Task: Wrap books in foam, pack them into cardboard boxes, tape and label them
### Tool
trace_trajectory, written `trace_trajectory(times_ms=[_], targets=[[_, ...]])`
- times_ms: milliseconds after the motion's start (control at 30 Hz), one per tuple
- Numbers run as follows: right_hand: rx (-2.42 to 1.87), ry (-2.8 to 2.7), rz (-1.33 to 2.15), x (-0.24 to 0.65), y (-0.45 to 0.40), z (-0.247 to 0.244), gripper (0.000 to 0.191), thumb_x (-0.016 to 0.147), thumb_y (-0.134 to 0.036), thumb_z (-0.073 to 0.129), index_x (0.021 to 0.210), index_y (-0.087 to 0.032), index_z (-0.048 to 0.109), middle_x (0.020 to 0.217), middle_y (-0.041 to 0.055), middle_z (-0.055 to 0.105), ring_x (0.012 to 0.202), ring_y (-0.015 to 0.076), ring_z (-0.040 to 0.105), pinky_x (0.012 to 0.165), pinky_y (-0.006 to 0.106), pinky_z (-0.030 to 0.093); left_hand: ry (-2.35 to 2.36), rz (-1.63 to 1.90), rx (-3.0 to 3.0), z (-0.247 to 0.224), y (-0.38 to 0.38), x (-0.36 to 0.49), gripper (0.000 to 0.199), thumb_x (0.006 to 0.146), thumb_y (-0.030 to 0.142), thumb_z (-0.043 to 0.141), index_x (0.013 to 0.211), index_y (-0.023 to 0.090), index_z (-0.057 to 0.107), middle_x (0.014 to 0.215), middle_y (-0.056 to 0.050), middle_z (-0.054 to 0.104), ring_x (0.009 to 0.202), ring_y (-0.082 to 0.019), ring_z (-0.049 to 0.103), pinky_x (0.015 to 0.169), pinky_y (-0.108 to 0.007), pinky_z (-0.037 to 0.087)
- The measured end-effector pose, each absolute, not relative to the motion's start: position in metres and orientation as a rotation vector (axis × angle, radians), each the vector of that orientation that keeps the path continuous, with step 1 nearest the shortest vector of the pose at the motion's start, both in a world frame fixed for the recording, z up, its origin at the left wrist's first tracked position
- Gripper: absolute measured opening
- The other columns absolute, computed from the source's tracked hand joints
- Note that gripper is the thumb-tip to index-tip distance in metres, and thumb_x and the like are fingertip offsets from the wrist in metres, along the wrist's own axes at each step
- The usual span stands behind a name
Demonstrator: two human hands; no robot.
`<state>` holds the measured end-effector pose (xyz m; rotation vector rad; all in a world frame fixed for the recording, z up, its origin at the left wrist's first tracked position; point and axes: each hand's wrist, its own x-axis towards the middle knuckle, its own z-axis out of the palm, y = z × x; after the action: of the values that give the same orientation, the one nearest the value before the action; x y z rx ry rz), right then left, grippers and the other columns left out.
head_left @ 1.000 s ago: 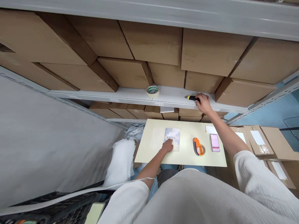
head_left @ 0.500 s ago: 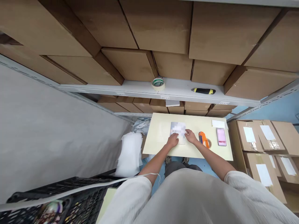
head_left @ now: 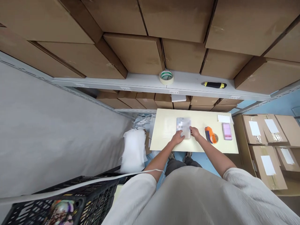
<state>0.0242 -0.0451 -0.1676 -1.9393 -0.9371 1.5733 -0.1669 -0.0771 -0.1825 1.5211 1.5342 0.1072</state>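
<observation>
A thin, flat grey printed packet (head_left: 184, 125) lies on the pale yellow table in front of me, part of its surface looking pale and cloudy. My left hand (head_left: 177, 137) holds its lower left corner, the thumb on top and the fingers curled. At the right edge, my right hand (head_left: 195, 132) pinches the packet between thumb and fingers; its fingertips are partly hidden. To the right of that hand sits an orange tape dispenser (head_left: 211, 135) with a roll of tape. A phone (head_left: 227, 131) with a pink screen and a white slip (head_left: 223, 118) lie farther right.
Cardboard boxes (head_left: 133, 53) fill the shelf above, with a masking tape roll (head_left: 166, 82) and a yellow-black cutter (head_left: 214, 85) at its edge. White sheets (head_left: 134, 150) are stacked left of the table (head_left: 164, 125). Labelled cartons (head_left: 260, 156) stand right; a black crate (head_left: 93, 203) sits lower left.
My view has shifted a little, so things appear farther right and higher. My right hand has moved in from above the packet's right side to grip that edge; my left stays at the lower left.
</observation>
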Motion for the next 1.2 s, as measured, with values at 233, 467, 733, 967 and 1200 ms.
trace_trajectory(times_ms=[233, 467, 733, 967, 1200], targets=[[-1.856, -0.939, 1.482, -0.033, -0.047, -0.128, 0.054, 0.096, -0.075, 0.050, 0.092, -0.023, 0.063, 0.104, 0.0092, 0.075, 0.080, 0.0205, 0.068, 0.069, 0.032, 0.055, 1.501, 0.453, 1.415, -0.157, -0.070, -0.198, 0.030, 0.105, 0.047, 0.060, 0.112, 0.020, 0.072, 0.128, -0.012, 0.074, 0.123, -0.025, 0.071, 0.111, -0.036, 0.055], [-1.802, -1.009, 1.594, -0.077, -0.053, -0.137, 0.036, 0.096, -0.056, 0.057, 0.096, -0.022, 0.071, 0.107, 0.0087, 0.078, 0.089, 0.0215, 0.070, 0.076, 0.032, 0.055, 1.694, 0.525, 1.223, -0.149, -0.075, -0.257, 0.036, 0.113, 0.051, 0.046, 0.123, 0.024, 0.068, 0.111, -0.006, 0.079, 0.108, -0.023, 0.075, 0.096, -0.032, 0.058], [-2.118, -1.144, 1.460, -0.086, -0.068, -0.180, 0.027, 0.083, -0.031, 0.063, 0.105, -0.022, 0.075, 0.109, 0.0090, 0.079, 0.105, 0.0268, 0.072, 0.095, 0.039, 0.057, 1.807, 0.246, 1.222, -0.180, -0.064, -0.314, 0.041, 0.105, 0.034, 0.057, 0.144, 0.021, 0.059, 0.138, -0.013, 0.075, 0.129, -0.031, 0.071, 0.106, -0.037, 0.054], [-2.205, -1.099, 1.421, -0.097, -0.067, -0.199, 0.038, 0.080, -0.026, 0.067, 0.116, -0.021, 0.075, 0.118, 0.0104, 0.079, 0.112, 0.0282, 0.073, 0.102, 0.039, 0.056, 1.871, -0.041, 1.248, -0.203, -0.051, -0.329, 0.054, 0.099, 0.040, 0.062, 0.149, 0.021, 0.059, 0.154, -0.019, 0.061, 0.141, -0.037, 0.063, 0.112, -0.042, 0.052], [-2.279, -1.080, 1.363, -0.102, -0.065, -0.206, 0.033, 0.079, -0.028, 0.068, 0.111, -0.021, 0.075, 0.119, 0.0119, 0.078, 0.112, 0.0292, 0.073, 0.100, 0.038, 0.055, 1.828, 0.166, 1.203, -0.216, -0.066, -0.329, 0.066, 0.099, 0.026, 0.060, 0.161, 0.016, 0.042, 0.154, -0.020, 0.062, 0.141, -0.029, 0.064, 0.117, -0.035, 0.049]])
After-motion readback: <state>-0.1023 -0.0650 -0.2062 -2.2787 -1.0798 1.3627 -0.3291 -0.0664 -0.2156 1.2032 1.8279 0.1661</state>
